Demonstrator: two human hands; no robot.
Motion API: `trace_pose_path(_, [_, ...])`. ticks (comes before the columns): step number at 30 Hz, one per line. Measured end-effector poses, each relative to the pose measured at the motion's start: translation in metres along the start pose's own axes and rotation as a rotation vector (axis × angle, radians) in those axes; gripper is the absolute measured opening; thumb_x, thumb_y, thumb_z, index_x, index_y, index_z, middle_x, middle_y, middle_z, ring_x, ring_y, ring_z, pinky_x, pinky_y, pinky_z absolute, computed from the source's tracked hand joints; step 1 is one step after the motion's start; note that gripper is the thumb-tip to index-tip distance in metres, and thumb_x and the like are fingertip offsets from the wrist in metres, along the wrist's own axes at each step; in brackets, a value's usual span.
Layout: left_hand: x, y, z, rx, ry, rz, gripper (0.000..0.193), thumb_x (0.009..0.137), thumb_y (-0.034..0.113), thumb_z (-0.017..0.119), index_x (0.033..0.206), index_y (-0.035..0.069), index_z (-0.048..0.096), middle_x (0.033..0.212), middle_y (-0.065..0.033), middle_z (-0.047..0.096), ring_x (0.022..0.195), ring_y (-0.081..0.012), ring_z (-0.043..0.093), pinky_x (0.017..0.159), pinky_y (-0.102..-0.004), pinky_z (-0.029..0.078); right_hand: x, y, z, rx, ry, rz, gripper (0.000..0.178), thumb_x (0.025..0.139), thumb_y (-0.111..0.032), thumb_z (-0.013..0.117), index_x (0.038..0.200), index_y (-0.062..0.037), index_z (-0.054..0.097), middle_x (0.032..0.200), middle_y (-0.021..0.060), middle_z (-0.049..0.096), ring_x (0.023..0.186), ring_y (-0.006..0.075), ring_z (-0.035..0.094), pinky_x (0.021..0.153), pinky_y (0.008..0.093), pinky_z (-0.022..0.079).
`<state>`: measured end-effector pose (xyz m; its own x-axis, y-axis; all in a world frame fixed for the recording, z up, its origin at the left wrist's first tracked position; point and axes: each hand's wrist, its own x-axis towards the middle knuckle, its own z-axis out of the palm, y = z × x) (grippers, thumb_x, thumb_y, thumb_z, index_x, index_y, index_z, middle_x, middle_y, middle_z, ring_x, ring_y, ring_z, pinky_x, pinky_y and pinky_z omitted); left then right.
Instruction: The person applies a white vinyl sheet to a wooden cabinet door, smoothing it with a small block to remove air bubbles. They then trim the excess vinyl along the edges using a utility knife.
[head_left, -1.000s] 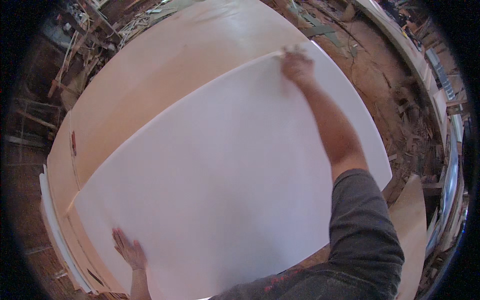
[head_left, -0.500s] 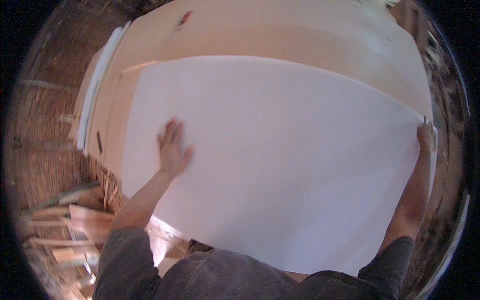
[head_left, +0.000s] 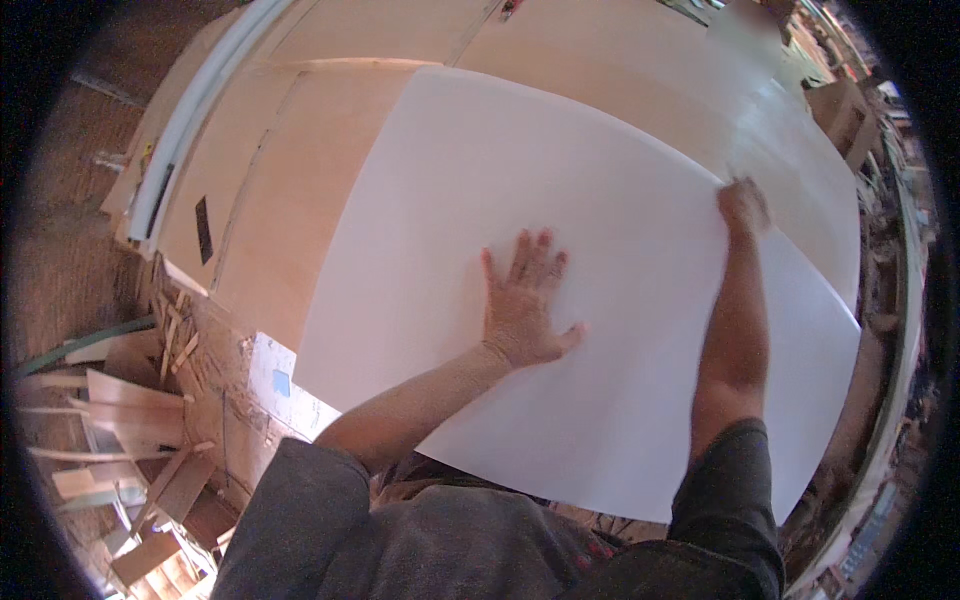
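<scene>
A large white sheet (head_left: 430, 260) lies flat over pale plywood boards (head_left: 290, 200). My left hand (head_left: 520, 310) rests on its middle with the palm down and the fingers spread. At the sheet's far edge my right hand (head_left: 745, 205) is closed, with the arm stretched out. A thin tip seems to stick out past its fingers, but it is blurred and what it belongs to cannot be made out. The sheet's far edge runs from the upper left down to the right, just by that hand.
Long white strips (head_left: 205, 105) line the boards' left edge, near a short black strip (head_left: 203, 230). Wood offcuts (head_left: 140, 400) are heaped at lower left. A marked white panel with a blue patch (head_left: 282, 382) shows under the near-left corner. More boards (head_left: 690, 110) extend beyond the sheet.
My right hand has moved left along the sheet's far edge. My left hand has shifted right, toward the sheet's middle, fingers now spread wider. The view has also turned.
</scene>
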<state>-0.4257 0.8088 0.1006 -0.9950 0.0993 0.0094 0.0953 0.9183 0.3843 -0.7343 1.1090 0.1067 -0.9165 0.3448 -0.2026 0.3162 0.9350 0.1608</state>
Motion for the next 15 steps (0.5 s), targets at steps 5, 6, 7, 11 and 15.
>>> trace_pose_path(5, [-0.041, -0.07, -0.038, -0.082, -0.231, 0.209, 0.09, 0.083, 0.054, 0.072, 0.155, 0.006, 0.045, 0.171, -0.0175, 0.021, 0.161, -0.0326, 0.013, 0.117, -0.0782, 0.001, -0.051, -0.169, 0.003, 0.201, 0.261, -0.151, 0.037, 0.1, -0.029, 0.051, 0.128, -0.0126, 0.069, 0.129, 0.0137, 0.071, 0.118, 0.0307, 0.068, 0.099, 0.0504, 0.053])
trace_pose_path(6, [-0.057, -0.091, -0.051, 0.001, -0.239, 0.134, 0.092, 0.084, 0.057, 0.071, 0.157, 0.009, 0.043, 0.172, -0.0179, 0.019, 0.16, -0.0348, 0.013, 0.116, -0.0793, 0.002, -0.079, -0.22, -0.015, 0.182, 0.114, -0.205, 0.036, 0.101, -0.031, 0.051, 0.125, -0.0132, 0.071, 0.123, 0.0122, 0.074, 0.113, 0.0304, 0.071, 0.096, 0.0503, 0.055])
trace_pose_path(7, [-0.072, -0.107, -0.061, 0.075, -0.247, 0.08, 0.093, 0.085, 0.061, 0.069, 0.158, 0.011, 0.041, 0.172, -0.0183, 0.018, 0.16, -0.037, 0.013, 0.115, -0.0804, 0.003, -0.095, -0.253, -0.013, 0.191, 0.139, -0.281, 0.033, 0.102, -0.031, 0.05, 0.119, -0.0134, 0.072, 0.118, 0.0123, 0.075, 0.11, 0.031, 0.071, 0.094, 0.0511, 0.055])
trace_pose_path(11, [-0.127, -0.169, -0.081, 0.14, -0.144, 0.021, 0.092, 0.086, 0.065, 0.068, 0.16, 0.018, 0.04, 0.172, -0.0188, 0.018, 0.159, -0.0399, 0.015, 0.117, -0.0786, 0.003, -0.202, -0.369, -0.012, 0.314, 0.302, -0.439, 0.036, 0.104, -0.036, 0.052, 0.128, -0.0114, 0.064, 0.141, 0.0198, 0.059, 0.127, 0.0382, 0.06, 0.094, 0.0542, 0.055])
trace_pose_path(15, [-0.135, -0.18, -0.073, 0.131, -0.039, 0.038, 0.09, 0.086, 0.066, 0.067, 0.16, 0.023, 0.04, 0.172, -0.0187, 0.02, 0.159, -0.041, 0.016, 0.118, -0.0766, 0.005, -0.224, -0.341, -0.006, 0.25, 0.361, -0.55, 0.041, 0.103, -0.035, 0.055, 0.133, -0.0083, 0.06, 0.14, 0.0225, 0.054, 0.13, 0.041, 0.052, 0.093, 0.0592, 0.054])
